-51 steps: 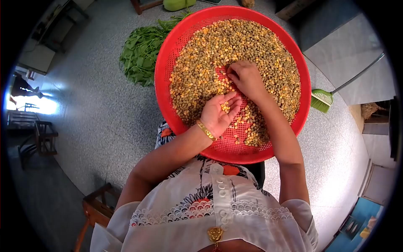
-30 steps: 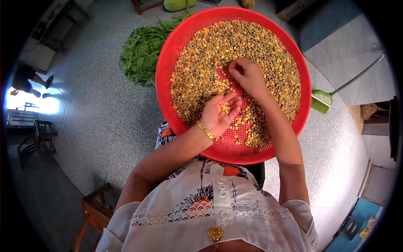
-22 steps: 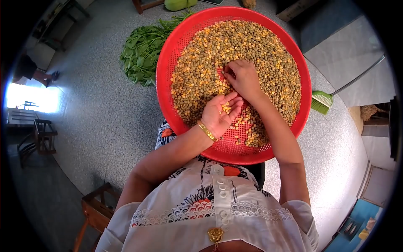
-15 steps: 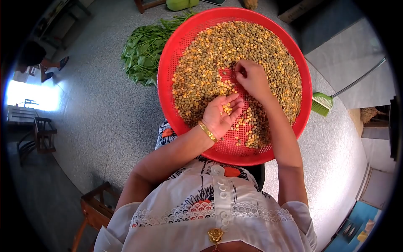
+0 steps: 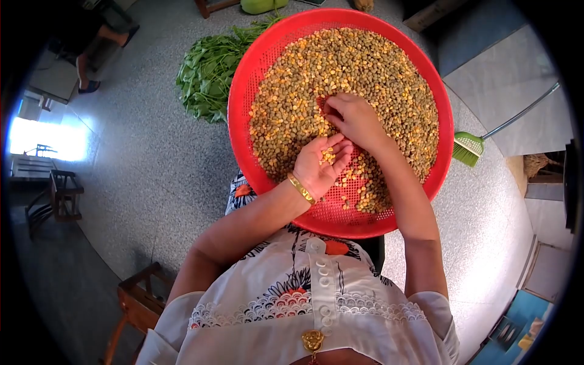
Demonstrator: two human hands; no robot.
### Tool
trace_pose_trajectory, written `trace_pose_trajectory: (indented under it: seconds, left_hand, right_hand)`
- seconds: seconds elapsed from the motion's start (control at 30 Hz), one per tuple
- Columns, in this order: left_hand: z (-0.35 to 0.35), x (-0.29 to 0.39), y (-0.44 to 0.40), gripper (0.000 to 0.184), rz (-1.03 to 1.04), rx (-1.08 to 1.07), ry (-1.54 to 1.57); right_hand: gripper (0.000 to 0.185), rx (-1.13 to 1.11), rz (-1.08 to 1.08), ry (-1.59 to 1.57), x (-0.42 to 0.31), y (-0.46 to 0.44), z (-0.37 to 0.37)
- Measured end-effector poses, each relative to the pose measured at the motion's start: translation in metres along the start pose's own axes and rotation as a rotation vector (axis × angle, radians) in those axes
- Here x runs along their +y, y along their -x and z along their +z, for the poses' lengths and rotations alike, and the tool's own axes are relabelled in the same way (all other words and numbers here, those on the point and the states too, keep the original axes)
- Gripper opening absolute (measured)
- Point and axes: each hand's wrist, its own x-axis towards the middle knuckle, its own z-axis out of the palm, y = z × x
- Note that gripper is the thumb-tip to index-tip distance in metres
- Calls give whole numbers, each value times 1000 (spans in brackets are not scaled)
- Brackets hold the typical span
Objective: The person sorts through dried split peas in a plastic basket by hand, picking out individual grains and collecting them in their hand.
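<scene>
A round red plastic sieve [image 5: 447,121] rests over my lap, spread with a mix of brownish-green and yellow beans or kernels [image 5: 389,79]. My left hand [image 5: 313,170], a gold bangle at its wrist, lies palm up and cupped above the near part of the sieve. Several yellow kernels [image 5: 328,156] sit in that palm. Just beyond its fingertips, my right hand [image 5: 359,121] is palm down with thumb and fingers drawn together over a thinly covered patch. Whatever is between the right fingertips is hidden.
Leafy greens [image 5: 210,79] lie on the floor left of the sieve. A green broom [image 5: 468,149] stands to the right. Wooden chairs [image 5: 143,298] are at the left, and another person's legs [image 5: 85,70] show at the upper left. A green gourd [image 5: 263,6] is at the top.
My right hand has moved left and nearer to the left hand's fingertips. The left hand has stayed almost still. The other person has moved toward the upper right.
</scene>
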Motion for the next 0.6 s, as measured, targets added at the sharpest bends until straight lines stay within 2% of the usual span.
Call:
trace_pose_trajectory:
  seconds: [0.13,0.27,0.33,0.37,0.4,0.47,0.5,0.6]
  left_hand:
    - [0,1,0,29,5,20,7]
    - [-1,1,-2,29,0,-14,-14]
    - [0,1,-2,29,9,-6,-20]
    - [0,0,-1,30,15,3,-28]
    - [0,1,-1,30,14,4,-27]
    - [1,1,0,30,4,5,-31]
    - [2,1,0,30,2,4,-31]
    - [2,3,1,31,8,-4,-20]
  right_hand:
    - [14,93,-97,139,-1,-3,3]
    - [13,28,-12,50,3,-3,-4]
    - [11,18,312,-299,-3,-2,-22]
    - [8,34,351,-334,-2,-1,-28]
    - [8,32,352,-334,2,1,-31]
    - [7,-56,287,-770,10,3,-34]
    - [6,-221,284,-831,5,4,-40]
    - [6,-233,315,-802,-4,3,-35]
